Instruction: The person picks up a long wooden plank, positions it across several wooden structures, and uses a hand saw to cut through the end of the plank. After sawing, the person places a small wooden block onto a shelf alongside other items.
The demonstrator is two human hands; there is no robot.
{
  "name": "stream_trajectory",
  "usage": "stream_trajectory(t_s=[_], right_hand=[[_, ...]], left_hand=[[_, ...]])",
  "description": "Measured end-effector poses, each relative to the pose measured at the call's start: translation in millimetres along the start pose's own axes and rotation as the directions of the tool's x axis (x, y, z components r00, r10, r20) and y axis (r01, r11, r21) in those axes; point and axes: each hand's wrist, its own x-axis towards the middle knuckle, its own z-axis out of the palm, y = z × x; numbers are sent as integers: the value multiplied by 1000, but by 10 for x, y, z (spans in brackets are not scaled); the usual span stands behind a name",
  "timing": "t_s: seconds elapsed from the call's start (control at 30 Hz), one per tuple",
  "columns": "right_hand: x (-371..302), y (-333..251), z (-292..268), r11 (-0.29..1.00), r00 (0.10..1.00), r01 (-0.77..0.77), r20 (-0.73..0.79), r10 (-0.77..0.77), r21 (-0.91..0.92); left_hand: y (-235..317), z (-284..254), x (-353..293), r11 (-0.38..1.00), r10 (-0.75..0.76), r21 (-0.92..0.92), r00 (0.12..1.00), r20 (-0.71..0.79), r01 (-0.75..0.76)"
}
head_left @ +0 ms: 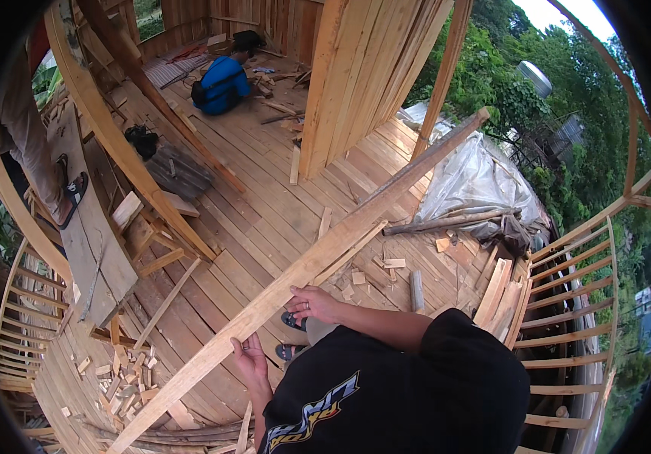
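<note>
A long wooden plank [261, 306] runs slantwise across the view, from the lower left up to the upper right. Its near edge rests in both of my hands in front of my body. My left hand [252, 363] grips it lower down, with the thumb on its face and the other fingers partly hidden. Farther up the plank, my right hand [315, 304] is closed on the same edge, a ring on one finger. A narrower strip of wood [352, 253] shows alongside the plank's near edge, beyond my right hand.
Offcuts [125, 386] lie scattered on the board floor [265, 227]. Someone in blue [223, 83] crouches at the back; another person's sandalled foot [76, 198] stands on a raised board [91, 234] at left. A slatted railing [567, 337] borders the right, near plastic sheeting [469, 181].
</note>
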Motion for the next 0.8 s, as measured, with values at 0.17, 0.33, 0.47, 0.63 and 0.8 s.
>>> stream_trajectory(t_s=[0.17,0.33,0.47,0.63,0.8], right_hand=[[74,71,116,995,988,54,-148,-42,79],[117,22,145,992,963,110,-253,-94,53],[144,-41,127,992,961,127,-250,-117,25],[195,-95,80,995,980,101,-176,-98,9],[206,-276,-137,976,958,198,-227,-174,86]], left_hand=[[138,-20,-73,991,-92,100,996,-16,93],[172,96,-135,938,-199,274,977,-74,212],[161,165,-148,923,-196,314,973,-118,224],[203,69,-88,924,-166,322,976,-144,205],[413,-130,-100,940,-70,313,974,-215,137]])
